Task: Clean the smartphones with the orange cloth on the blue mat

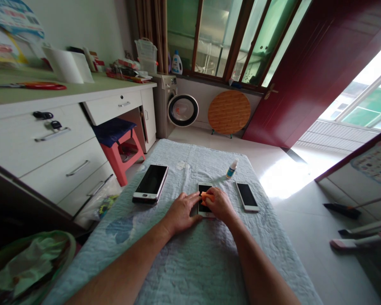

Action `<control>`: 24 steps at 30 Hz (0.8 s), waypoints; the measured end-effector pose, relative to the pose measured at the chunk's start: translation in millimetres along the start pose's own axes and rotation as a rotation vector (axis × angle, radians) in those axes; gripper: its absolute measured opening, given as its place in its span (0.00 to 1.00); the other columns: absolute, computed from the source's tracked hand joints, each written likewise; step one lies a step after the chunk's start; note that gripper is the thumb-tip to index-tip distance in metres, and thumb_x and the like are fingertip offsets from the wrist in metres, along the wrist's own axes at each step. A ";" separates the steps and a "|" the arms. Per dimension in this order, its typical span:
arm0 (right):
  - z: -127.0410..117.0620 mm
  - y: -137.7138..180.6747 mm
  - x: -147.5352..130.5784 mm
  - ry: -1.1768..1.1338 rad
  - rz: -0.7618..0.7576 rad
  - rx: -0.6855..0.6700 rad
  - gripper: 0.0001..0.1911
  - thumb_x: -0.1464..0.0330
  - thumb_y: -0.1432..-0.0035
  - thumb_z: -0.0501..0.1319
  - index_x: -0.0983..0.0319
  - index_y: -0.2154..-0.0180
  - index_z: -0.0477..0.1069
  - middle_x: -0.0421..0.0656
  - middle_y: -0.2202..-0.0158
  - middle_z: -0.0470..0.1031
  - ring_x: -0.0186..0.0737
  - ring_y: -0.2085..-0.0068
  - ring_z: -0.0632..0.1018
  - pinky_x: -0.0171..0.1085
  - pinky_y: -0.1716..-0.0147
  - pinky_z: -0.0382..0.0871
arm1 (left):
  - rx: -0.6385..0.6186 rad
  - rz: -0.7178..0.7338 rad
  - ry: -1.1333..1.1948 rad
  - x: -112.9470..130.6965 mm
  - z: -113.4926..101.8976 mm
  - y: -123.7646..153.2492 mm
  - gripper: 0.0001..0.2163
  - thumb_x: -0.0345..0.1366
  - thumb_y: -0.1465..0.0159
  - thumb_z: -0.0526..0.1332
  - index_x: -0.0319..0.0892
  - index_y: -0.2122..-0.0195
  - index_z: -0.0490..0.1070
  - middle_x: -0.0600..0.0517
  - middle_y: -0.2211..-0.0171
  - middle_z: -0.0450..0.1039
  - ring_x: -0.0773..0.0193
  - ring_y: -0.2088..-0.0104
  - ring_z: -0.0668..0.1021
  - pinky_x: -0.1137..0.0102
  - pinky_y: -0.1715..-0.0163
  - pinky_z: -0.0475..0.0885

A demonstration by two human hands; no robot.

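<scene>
A white-framed smartphone lies face up on the quilted cloth in front of me. My left hand holds it along its left side, fingers near the upper part and thumb at the lower edge. Pinched in my right hand is a small orange cloth, pressed on the phone's dark screen. Part of the screen is hidden under both hands. To the right lies another white smartphone, with a small spray bottle standing just beyond. Stacked phones sit to the left, a larger white-framed one on top.
A pale blue quilted cloth covers the table. A red stool stands beside white drawers on the left. A waste bin is at the lower left. Beyond are a washing machine and a round wooden tabletop.
</scene>
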State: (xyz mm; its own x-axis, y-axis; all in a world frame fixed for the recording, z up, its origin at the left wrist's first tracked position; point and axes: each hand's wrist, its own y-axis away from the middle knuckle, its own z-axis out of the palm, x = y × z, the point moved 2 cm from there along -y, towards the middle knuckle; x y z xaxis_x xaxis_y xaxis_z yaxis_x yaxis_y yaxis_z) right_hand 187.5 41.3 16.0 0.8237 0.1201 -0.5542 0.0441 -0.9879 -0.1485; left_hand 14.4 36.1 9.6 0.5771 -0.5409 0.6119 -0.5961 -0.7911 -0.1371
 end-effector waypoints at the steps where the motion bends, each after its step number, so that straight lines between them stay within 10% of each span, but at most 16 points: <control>1: 0.2 -0.2 0.4 -0.002 -0.003 -0.001 0.06 0.70 0.47 0.59 0.63 0.67 0.73 0.42 0.68 0.73 0.36 0.66 0.73 0.33 0.65 0.61 | -0.002 0.000 0.000 0.1 0.1 0.0 0.31 0.40 0.45 0.68 0.44 0.39 0.64 0.48 0.38 0.64 0.50 0.46 0.70 0.60 0.43 0.64; 24: -23.4 9.3 -16.2 -0.036 -0.104 -0.384 0.09 0.74 0.55 0.59 0.63 0.70 0.76 0.39 0.72 0.74 0.32 0.70 0.71 0.30 0.72 0.58 | 0.005 -0.008 -0.032 -3.4 1.6 -0.3 0.29 0.53 0.40 0.63 0.40 0.42 0.68 0.45 0.38 0.65 0.48 0.44 0.70 0.58 0.43 0.64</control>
State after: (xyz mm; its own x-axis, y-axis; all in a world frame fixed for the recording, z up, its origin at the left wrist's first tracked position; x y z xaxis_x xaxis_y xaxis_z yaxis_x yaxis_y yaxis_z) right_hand 187.8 27.9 42.8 0.7838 0.2179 -0.5815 0.3399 -0.9342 0.1081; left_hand 13.6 37.8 6.3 0.5994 -0.5432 0.5879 -0.5886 -0.7969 -0.1361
